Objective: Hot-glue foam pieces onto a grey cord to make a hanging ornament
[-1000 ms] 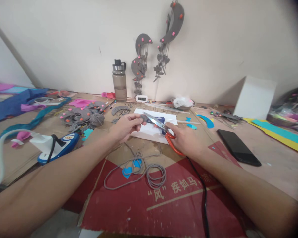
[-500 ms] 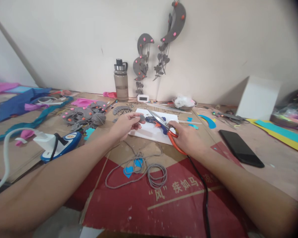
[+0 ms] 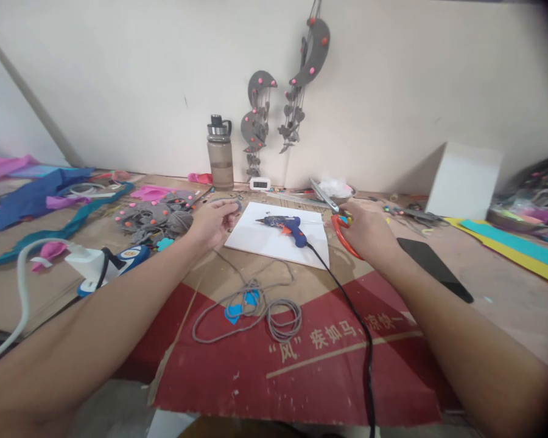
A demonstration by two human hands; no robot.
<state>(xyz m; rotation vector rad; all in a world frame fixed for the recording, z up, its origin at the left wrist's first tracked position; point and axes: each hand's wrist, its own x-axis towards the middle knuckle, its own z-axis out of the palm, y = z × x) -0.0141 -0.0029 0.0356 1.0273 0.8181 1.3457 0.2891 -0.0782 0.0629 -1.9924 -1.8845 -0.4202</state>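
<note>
My right hand (image 3: 369,230) grips red-handled scissors (image 3: 332,210) to the right of a white sheet (image 3: 265,244), blades pointing up and left. My left hand (image 3: 214,220) sits at the sheet's left edge, fingers pinched on a small grey felt piece (image 3: 234,204). A blue glue gun (image 3: 284,225) lies uncovered on the sheet between my hands, its black cord (image 3: 347,304) trailing toward me. A coil of grey cord (image 3: 274,313) with blue felt hearts (image 3: 240,307) lies nearer on the red cardboard (image 3: 301,371).
Grey felt pieces and a yarn ball (image 3: 158,214) lie left, a blue and white iron (image 3: 107,263) nearer left. A water bottle (image 3: 220,152), small clock (image 3: 259,183) and hanging moon decorations (image 3: 278,91) stand at the wall. A black phone (image 3: 433,267) and white box (image 3: 463,179) are right.
My right hand has carried the scissors off the sheet to the right, uncovering the glue gun. My left hand has drawn back to the left with the grey piece.
</note>
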